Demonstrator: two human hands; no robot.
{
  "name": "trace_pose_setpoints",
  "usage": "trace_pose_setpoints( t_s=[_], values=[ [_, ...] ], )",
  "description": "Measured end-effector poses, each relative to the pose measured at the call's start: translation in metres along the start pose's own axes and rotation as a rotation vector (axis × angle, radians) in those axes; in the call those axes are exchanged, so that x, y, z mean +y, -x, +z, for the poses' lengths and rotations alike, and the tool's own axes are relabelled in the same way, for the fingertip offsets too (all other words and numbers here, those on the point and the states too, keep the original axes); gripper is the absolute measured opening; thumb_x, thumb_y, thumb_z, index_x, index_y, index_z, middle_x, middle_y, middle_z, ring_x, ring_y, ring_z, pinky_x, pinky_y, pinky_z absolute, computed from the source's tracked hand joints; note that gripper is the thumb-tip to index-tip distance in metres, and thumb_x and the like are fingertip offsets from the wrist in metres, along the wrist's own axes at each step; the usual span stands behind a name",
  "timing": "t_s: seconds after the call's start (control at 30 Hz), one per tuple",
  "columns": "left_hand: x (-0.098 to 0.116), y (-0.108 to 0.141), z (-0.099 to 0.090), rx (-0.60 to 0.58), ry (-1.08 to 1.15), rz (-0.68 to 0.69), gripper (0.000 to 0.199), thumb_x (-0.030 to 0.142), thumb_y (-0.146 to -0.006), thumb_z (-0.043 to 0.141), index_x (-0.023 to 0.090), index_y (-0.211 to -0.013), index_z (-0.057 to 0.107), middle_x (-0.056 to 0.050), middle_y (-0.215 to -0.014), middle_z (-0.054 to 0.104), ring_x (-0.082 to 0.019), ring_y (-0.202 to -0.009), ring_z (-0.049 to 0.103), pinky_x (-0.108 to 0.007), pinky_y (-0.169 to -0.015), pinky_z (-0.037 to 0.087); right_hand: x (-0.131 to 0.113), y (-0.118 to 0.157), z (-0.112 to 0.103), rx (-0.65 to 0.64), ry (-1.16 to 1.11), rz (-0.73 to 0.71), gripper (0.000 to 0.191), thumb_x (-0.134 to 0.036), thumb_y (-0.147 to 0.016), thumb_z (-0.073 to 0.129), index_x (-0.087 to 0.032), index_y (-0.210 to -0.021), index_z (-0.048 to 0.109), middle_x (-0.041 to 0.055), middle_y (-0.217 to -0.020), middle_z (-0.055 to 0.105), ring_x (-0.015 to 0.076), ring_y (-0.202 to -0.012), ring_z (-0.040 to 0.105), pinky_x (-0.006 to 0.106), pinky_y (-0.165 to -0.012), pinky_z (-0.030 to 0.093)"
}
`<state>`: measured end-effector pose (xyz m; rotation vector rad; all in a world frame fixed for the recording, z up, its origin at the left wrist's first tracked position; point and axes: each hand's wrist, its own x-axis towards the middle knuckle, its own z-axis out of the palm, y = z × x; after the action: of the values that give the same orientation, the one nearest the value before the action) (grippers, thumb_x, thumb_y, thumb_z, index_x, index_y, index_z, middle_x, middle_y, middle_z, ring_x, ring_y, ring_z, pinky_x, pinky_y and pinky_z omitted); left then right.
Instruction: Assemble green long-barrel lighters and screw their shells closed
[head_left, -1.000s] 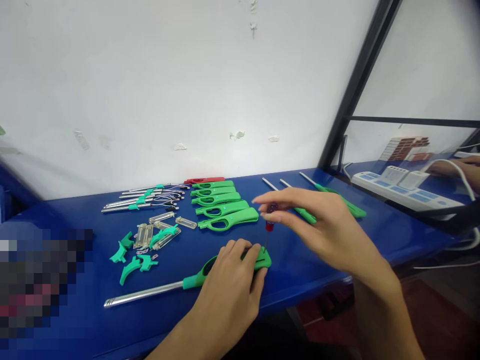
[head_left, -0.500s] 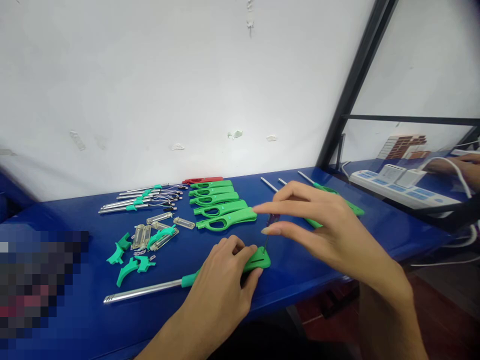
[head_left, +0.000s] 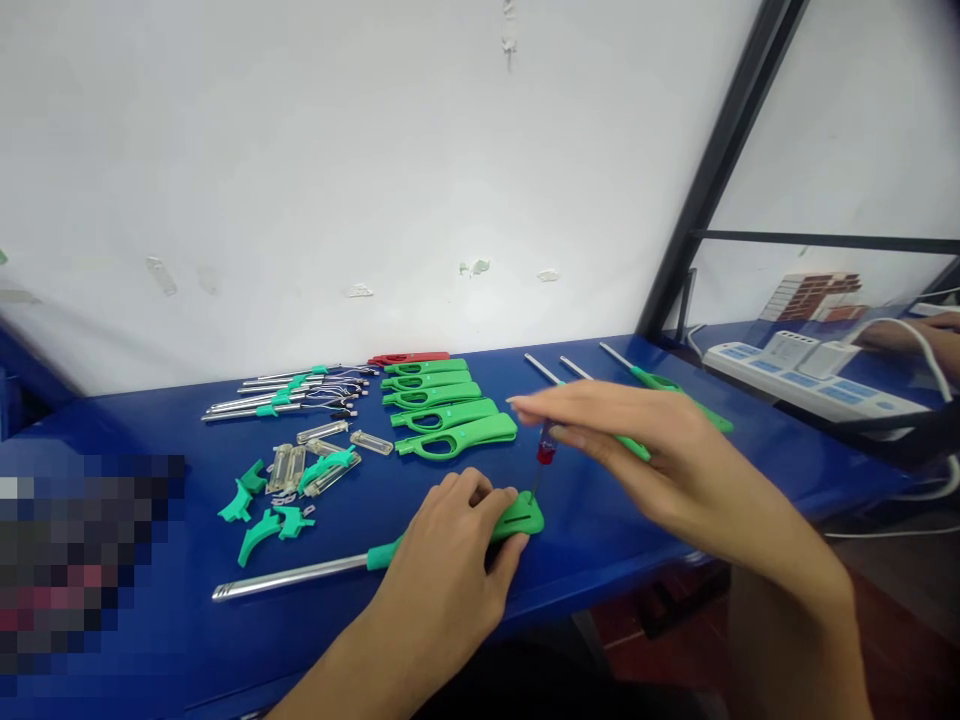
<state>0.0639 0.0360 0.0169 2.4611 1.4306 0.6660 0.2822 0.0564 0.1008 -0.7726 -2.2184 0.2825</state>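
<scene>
My left hand [head_left: 450,550] presses down on a green lighter [head_left: 523,515], its fingers wrapped round the handle; the lighter's metal tube [head_left: 292,577] points left along the blue table. A small screwdriver [head_left: 545,453] with a dark red handle stands nearly upright, its tip at the handle's right end. Around the top of the screwdriver are the thumb and fingers of my right hand [head_left: 637,440], pressed together. Several green handle shells [head_left: 457,436] and a red one [head_left: 409,358] lie in a row beyond the hands.
Metal tubes with wires [head_left: 259,408], clear tanks [head_left: 322,432] and teal triggers [head_left: 259,537] lie on the left of the blue table [head_left: 592,540]. Toward the right are more green lighters [head_left: 712,415], a black frame [head_left: 705,190] and a white power strip [head_left: 817,385]. Another person's hand shows far right.
The fingers of my right hand have flattened and closed over the screwdriver, and more of its red handle shows. My left hand keeps its hold on the lighter.
</scene>
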Motion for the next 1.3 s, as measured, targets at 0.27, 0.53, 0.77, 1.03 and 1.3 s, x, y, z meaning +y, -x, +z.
trace_pose_setpoints(
  t_s=[0.27,0.53,0.77,1.03,1.3],
  values=[
    [0.001,-0.001,0.001,-0.008,-0.012,-0.007,0.026,0.023,-0.101,0.063,0.023,-0.125,0.073,-0.008,-0.111,0.066,-0.03,-0.101,0.066,-0.054,-0.094,0.058,0.001,-0.003,0.005,0.084,0.139,0.033,0.018,-0.029,-0.105,0.069,-0.029,-0.119,0.081,0.0034,-0.103,0.072,0.018,-0.09,0.069,0.03,-0.078,0.055],
    [0.001,-0.001,0.002,0.007,-0.029,-0.003,0.025,0.023,-0.101,0.063,0.023,-0.124,0.072,-0.008,-0.112,0.066,-0.031,-0.101,0.067,-0.054,-0.094,0.059,0.004,-0.001,-0.001,0.057,0.138,0.028,0.014,-0.028,-0.105,0.068,-0.028,-0.114,0.079,0.0007,-0.094,0.076,0.0182,-0.083,0.07,0.031,-0.075,0.054],
    [0.0,-0.001,0.001,0.005,-0.031,0.008,0.024,0.023,-0.101,0.062,0.022,-0.124,0.072,-0.008,-0.111,0.066,-0.03,-0.1,0.067,-0.053,-0.092,0.059,0.002,-0.001,0.0,0.002,0.14,-0.019,0.035,-0.02,-0.111,0.055,-0.028,-0.143,0.067,0.0024,-0.13,0.075,0.0176,-0.116,0.07,0.029,-0.1,0.052],
    [0.002,-0.001,0.0,-0.003,-0.041,-0.003,0.023,0.023,-0.101,0.063,0.022,-0.122,0.072,-0.008,-0.111,0.066,-0.03,-0.1,0.067,-0.052,-0.092,0.059,0.002,0.0,0.002,0.092,0.269,0.001,0.019,-0.03,-0.107,0.065,-0.025,-0.119,0.079,0.0037,-0.099,0.077,0.0191,-0.085,0.072,0.031,-0.077,0.055],
    [0.0,-0.002,0.002,0.001,-0.039,0.01,0.024,0.024,-0.102,0.061,0.022,-0.124,0.071,-0.009,-0.112,0.065,-0.03,-0.101,0.066,-0.052,-0.092,0.059,0.003,0.003,-0.005,-0.034,0.048,-0.015,0.03,-0.017,-0.109,0.057,-0.028,-0.131,0.074,-0.0008,-0.112,0.08,0.0153,-0.099,0.075,0.026,-0.087,0.056]
  ],
)
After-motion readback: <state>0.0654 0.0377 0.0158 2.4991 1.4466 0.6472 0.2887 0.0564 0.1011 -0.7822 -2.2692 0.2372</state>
